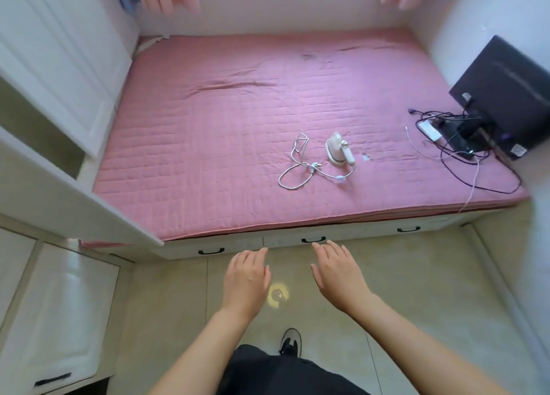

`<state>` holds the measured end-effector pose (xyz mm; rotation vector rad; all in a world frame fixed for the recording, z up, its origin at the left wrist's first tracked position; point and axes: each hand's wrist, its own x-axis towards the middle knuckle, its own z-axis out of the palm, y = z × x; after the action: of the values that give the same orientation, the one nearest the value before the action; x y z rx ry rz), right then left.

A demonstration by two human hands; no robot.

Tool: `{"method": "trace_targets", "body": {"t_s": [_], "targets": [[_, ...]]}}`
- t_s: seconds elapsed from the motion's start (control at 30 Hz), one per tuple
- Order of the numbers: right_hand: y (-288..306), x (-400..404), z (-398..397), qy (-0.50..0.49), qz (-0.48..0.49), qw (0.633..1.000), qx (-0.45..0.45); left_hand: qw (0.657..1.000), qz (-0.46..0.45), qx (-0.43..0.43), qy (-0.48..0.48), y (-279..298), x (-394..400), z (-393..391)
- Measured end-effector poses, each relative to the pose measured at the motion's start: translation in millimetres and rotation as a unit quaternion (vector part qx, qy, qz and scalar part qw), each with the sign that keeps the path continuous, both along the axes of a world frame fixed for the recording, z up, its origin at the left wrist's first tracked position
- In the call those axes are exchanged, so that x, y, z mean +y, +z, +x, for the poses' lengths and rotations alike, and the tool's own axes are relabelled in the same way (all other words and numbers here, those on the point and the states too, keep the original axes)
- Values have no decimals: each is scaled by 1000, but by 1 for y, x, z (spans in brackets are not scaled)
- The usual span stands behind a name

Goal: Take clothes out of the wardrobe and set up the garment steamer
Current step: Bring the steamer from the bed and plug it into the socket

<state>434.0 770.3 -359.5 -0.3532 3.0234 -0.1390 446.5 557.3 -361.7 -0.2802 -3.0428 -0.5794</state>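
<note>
A small white garment steamer stands on the pink quilted bed, right of centre, with its white cord and plug looped on the mattress to its left. The white wardrobe runs along the left wall; no clothes show in it. My left hand and my right hand float side by side over the floor in front of the bed, palms down, fingers straight, holding nothing.
A dark monitor leans at the bed's right edge above a tangle of black and white cables. White drawers with black handles sit under the bed. A white cabinet stands at lower left. Pink curtains hang at the back.
</note>
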Motion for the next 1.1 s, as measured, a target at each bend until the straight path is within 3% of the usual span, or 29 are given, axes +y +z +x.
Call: {"method": "trace_targets", "body": {"t_s": [0.4, 0.73, 1.1], "targets": [[-12, 74, -102, -54, -8, 998, -21, 998, -28, -32, -47, -11, 63, -116], [-22, 93, -231, -79, -6, 995, -58, 992, 0, -119, -36, -49, 68, -265], [-57, 114, -340, -89, 1, 991, -101, 972, 55, -225, 43, -95, 85, -409]]}}
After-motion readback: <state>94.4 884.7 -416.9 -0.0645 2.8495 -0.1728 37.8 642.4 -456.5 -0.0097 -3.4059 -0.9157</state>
